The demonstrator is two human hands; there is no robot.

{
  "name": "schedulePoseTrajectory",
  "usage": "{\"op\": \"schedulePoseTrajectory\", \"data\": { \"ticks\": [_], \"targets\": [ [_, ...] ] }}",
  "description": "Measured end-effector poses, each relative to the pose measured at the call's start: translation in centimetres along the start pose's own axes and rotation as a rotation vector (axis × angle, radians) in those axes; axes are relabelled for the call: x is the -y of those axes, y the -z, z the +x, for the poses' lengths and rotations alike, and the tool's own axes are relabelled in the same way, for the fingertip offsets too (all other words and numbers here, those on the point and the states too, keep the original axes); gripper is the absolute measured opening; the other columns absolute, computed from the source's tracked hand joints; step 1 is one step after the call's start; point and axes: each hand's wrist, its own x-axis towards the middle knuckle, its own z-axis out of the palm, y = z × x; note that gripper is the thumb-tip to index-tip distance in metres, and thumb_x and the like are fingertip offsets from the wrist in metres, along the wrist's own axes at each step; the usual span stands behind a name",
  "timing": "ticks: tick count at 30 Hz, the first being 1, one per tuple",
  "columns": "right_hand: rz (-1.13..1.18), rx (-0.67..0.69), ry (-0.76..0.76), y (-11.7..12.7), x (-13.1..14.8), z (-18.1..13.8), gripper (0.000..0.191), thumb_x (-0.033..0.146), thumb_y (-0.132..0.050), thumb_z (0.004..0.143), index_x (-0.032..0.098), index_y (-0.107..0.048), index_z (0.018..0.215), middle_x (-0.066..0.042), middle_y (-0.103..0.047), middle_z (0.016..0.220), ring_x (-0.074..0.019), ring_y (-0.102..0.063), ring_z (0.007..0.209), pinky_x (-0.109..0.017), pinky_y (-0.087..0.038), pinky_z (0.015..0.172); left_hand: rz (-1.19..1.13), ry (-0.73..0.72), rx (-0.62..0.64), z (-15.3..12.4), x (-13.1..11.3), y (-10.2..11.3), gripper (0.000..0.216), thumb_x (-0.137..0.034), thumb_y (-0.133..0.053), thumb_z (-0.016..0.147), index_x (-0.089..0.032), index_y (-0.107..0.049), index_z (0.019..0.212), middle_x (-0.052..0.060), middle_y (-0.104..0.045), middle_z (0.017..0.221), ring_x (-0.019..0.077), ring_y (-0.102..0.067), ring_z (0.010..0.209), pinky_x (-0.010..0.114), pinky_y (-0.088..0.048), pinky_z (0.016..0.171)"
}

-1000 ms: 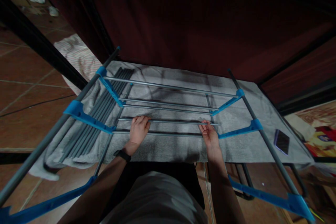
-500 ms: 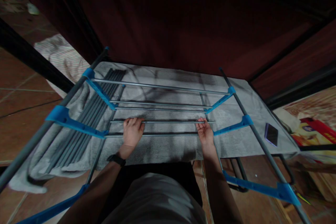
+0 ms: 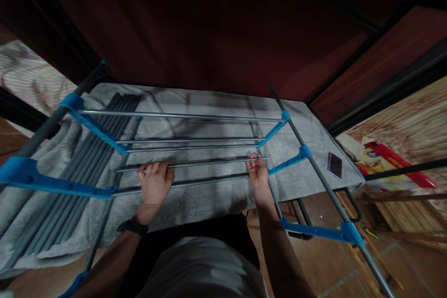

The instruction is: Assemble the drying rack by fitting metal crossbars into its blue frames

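Note:
A grey metal tube [image 3: 209,162] lies across between my hands, tilted slightly with its right end farther from me. My left hand [image 3: 156,181], a dark band on its wrist, wraps over the tube near its left end. Palm up, my right hand [image 3: 257,171] pinches the tube near its right end, which sticks out past the fingers. Around both hands stands a rack frame of grey tubes and blue plastic brackets [image 3: 288,160]. One crossbar [image 3: 209,180] of the rack runs just nearer to me, between the left bracket [image 3: 66,186] and the right one, passing under my hands.
Several loose grey tubes [image 3: 87,163] lie side by side at the left on the grey cloth [image 3: 206,200] covering the table. A phone [image 3: 335,165] rests on the cloth at the right. Beyond it is a red and yellow package [image 3: 391,163]. A dark red panel [image 3: 209,32] stands behind.
My view has turned to the right, so rack and hands appear farther left. Both hands keep their hold on the tube, which now slants a little more.

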Motion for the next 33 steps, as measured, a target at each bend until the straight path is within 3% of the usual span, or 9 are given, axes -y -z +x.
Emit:
{"op": "schedulePoseTrajectory", "data": {
  "ticks": [11,17,33],
  "targets": [
    [0.018,0.001,0.006,-0.6,0.19,-0.4,0.008,0.032,-0.071,0.089,0.029,-0.063,0.09,-0.001,-0.077,0.092,-0.0184,-0.074,0.105,-0.036,-0.06,0.101,0.004,-0.026,-0.019,0.04,0.5,-0.42,0.03,-0.036,-0.049,0.097,-0.021,-0.072,0.107,0.014,-0.073,0.097,0.0351,-0.062,0.104,0.054,-0.038,0.104],
    [0.015,0.018,0.005,-0.53,0.26,-0.41,0.005,0.032,-0.067,0.092,0.03,-0.063,0.091,0.002,-0.077,0.088,-0.0159,-0.075,0.094,-0.033,-0.061,0.095,-0.024,-0.058,0.003,0.07,0.6,-0.21,0.031,-0.04,-0.047,0.1,-0.021,-0.072,0.104,0.013,-0.074,0.096,0.0339,-0.063,0.101,0.052,-0.039,0.102],
    [-0.069,0.129,-0.005,-0.43,0.6,-0.9,0.013,0.034,-0.071,0.09,0.028,-0.064,0.098,-0.001,-0.079,0.098,-0.0167,-0.075,0.107,-0.035,-0.058,0.102,-0.078,-0.13,0.041,0.35,0.23,0.42,0.036,-0.045,-0.045,0.103,-0.026,-0.074,0.108,0.011,-0.076,0.1,0.0319,-0.064,0.099,0.05,-0.04,0.1]
  ]
}}
